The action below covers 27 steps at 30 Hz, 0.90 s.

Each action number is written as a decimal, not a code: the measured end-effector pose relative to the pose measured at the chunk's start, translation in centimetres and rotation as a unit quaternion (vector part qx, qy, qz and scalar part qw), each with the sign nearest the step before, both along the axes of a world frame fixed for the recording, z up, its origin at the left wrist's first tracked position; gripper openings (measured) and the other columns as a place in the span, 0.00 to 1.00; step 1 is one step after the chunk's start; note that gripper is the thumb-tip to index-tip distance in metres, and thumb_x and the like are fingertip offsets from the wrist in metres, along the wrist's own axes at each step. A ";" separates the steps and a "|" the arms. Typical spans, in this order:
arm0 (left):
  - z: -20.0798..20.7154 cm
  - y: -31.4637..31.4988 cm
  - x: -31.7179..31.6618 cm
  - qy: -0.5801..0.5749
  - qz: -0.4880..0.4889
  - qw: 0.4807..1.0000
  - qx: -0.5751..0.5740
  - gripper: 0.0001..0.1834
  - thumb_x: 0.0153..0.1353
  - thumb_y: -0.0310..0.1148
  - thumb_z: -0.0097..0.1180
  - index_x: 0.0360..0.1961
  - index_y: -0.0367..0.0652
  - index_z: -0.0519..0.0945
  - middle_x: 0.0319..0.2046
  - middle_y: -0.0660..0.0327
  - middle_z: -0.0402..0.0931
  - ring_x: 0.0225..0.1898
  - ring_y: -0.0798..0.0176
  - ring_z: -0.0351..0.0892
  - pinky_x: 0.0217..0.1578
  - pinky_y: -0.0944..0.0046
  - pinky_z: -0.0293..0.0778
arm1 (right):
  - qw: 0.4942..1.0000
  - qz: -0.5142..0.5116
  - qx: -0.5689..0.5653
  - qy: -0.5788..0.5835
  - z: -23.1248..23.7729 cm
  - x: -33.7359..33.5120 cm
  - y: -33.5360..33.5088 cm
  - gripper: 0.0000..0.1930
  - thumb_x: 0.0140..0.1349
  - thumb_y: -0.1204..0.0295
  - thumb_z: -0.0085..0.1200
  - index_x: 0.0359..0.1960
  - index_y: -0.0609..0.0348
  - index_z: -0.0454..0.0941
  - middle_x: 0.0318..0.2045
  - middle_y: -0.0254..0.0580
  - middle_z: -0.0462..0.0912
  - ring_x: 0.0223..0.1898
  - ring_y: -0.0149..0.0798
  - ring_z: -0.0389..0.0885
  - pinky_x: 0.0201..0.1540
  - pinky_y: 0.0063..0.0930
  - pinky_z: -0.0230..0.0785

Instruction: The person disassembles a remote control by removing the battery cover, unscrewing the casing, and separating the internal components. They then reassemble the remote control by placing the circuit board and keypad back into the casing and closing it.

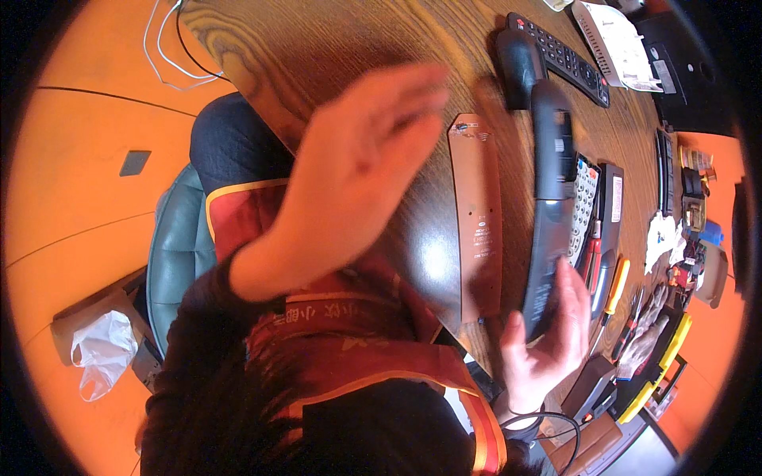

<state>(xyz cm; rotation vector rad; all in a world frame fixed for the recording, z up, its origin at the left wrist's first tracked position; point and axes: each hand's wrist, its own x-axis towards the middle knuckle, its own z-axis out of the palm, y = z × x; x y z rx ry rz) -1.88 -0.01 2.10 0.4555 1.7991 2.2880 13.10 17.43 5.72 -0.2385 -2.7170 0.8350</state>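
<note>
My left hand [373, 151] is raised over the near edge of the table, fingers stretched out and somewhat blurred, with nothing in it. My right hand [552, 333] grips the lower end of a long black plastic casing [548, 230] between thumb and fingers. The casing is slightly curved and lifted at a tilt; its kind is not certain. Between the hands lies a narrow brown circuit board [476, 214] with small holes and a few parts at its far end. Beyond the casing's far end are a rounded black piece [520, 63] and a black remote control [575, 67].
Right of the casing lie a white-buttoned remote control [583, 202], a red-handled screwdriver [594, 250] and a yellow-handled screwdriver [619, 285]. A white slotted housing [615, 44] stands at the far right. Various tools and a black-and-yellow case [655, 373] fill the right side of the wooden table [357, 40].
</note>
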 end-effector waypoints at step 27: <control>-1.8 1.9 -3.7 0.325 0.016 0.891 -0.316 0.06 0.46 0.26 0.58 0.29 0.40 0.78 0.27 0.57 0.72 0.29 0.57 0.74 0.30 0.65 0.70 | 0.984 0.007 -0.176 -0.017 -2.0 0.7 -0.9 0.30 0.45 0.70 0.54 0.52 0.71 0.63 0.44 0.55 0.69 0.45 0.49 0.69 0.50 0.37 0.60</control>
